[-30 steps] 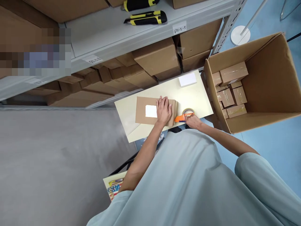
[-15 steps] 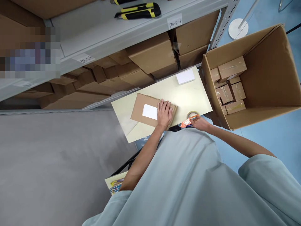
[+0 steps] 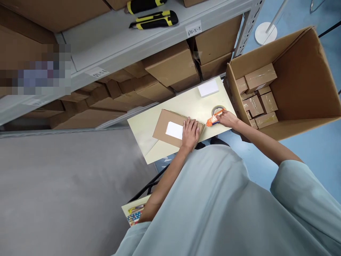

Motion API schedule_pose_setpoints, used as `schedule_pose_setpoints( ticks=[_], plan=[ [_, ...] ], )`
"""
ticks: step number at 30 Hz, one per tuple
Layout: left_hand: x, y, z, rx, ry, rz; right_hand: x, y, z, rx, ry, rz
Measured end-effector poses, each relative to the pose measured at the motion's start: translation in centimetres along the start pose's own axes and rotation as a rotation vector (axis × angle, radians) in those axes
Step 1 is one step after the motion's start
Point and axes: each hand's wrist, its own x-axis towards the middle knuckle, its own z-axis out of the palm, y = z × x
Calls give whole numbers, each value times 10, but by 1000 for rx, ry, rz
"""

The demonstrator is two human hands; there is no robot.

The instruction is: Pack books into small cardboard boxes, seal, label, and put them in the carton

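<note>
Left hand (image 3: 190,132) flat on box (image 3: 170,128)

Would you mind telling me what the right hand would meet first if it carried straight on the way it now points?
The right hand holds the orange tape dispenser, pointing left toward the flat brown cardboard parcel under the left hand. It would probably meet that parcel's near edge first, though depth is unclear.

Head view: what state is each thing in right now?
Flat box: closed, labelled, lying on the table.
Left hand: flat on the box.
Right hand: gripping the tape dispenser.
Big carton: open, holding taped parcels.
Utility knives: lying on the shelf.
</note>
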Motion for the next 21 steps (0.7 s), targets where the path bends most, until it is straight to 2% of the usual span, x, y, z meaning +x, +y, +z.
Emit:
schedule_pose_setpoints(
  ticks=[2,5,8,10,13,16,21],
  plan=[
    [-1,0,1,4,3,5,2,14,0,-15,4,-70],
    [-2,-1,2,5,9,5,-18,54,5,-81,-2,-115],
    [-2,-1,4,-8,0,0,-41,97,6,-130,34,-39],
    [-2,-1,4,-15,-8,-7,-47,111,1,-115,55,26],
    [-1,0,4,-6,-8,-10,-39,99,-13,-66,-6,141],
    [0,1,4,20,-10,0,-16,66,-30,31,-52,259],
    [1,3,2,67,-22,4,24,19,-52,229,-38,372]
  ],
)
